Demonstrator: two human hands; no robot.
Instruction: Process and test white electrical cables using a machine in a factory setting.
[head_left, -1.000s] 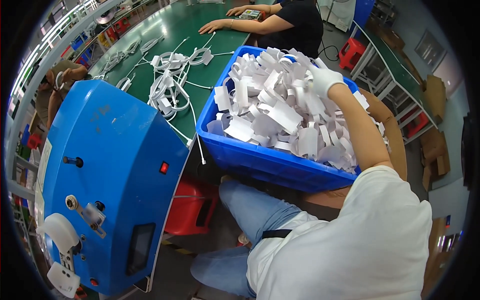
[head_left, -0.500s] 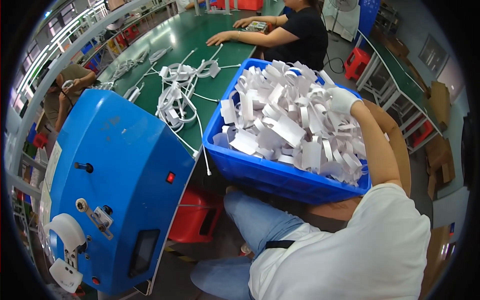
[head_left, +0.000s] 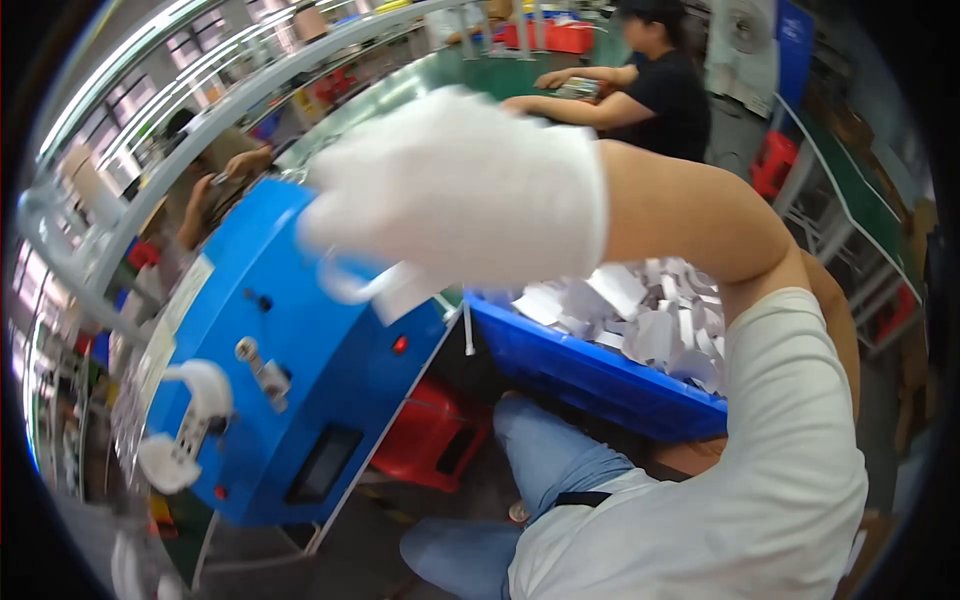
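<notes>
My right hand (head_left: 465,190), in a white glove and blurred by motion, is raised in front of the blue machine (head_left: 310,350). From under its curled fingers hangs a white loop with a flat tab (head_left: 402,292). Below my forearm, a blue plastic bin (head_left: 590,380) is heaped with similar white loops and tabs (head_left: 650,325). On its front the machine carries a white curved holder (head_left: 208,390), a small roller arm (head_left: 262,372), a dark screen (head_left: 322,465) and a red switch (head_left: 400,344). My left hand is out of view.
A red stool (head_left: 430,440) stands under the table edge beside my legs. Across the green table, a person in black (head_left: 670,100) works with both hands. Another person (head_left: 215,175) sits beyond the machine. My raised hand hides much of the tabletop.
My right hand has left the bin and swung up and left toward the machine, bringing a white loop with a flat tab. The view has shifted too.
</notes>
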